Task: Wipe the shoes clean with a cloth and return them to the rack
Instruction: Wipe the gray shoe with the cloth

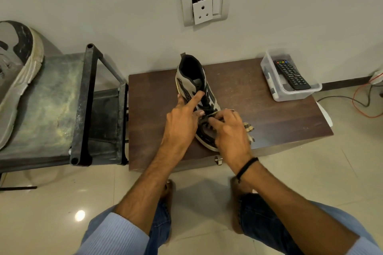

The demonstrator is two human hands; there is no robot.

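A beige and black high-top shoe (191, 77) stands on a low dark wooden table (259, 97), toe pointing towards me. My left hand (183, 120) rests on the shoe's left side, index finger stretched across the tongue. My right hand (230, 130) is closed over the toe and laces, with a striped cloth (248, 128) sticking out from under its far side. A second grey and black shoe (15, 72) lies on top of the dark shoe rack (53, 105) at the left.
A clear plastic tub (277, 91) with a black remote control (292, 74) sits at the table's back right corner. A wall socket (205, 4) is above the table. Orange and grey cables (360, 105) trail on the tiled floor at the right. My feet stand before the table.
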